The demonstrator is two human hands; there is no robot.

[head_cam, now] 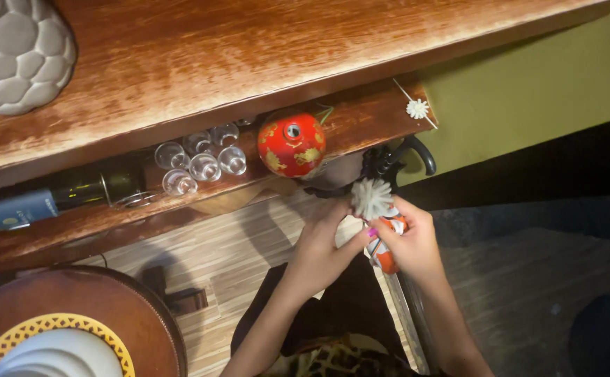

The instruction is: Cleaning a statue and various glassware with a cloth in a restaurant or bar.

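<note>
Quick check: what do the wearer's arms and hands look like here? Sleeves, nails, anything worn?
Both forearms are bare to the bottom of the frame, no sleeves in view. The left hand shows a bright pink painted nail on its thumb. The right hand shows no ring, watch or bracelet; its nails are hidden. No gloves on either hand. A leopard-print garment shows at the bottom edge, between the arms.

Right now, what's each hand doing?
Left hand: closed on the orange ornament.
Right hand: closed on the same ornament.
</note>
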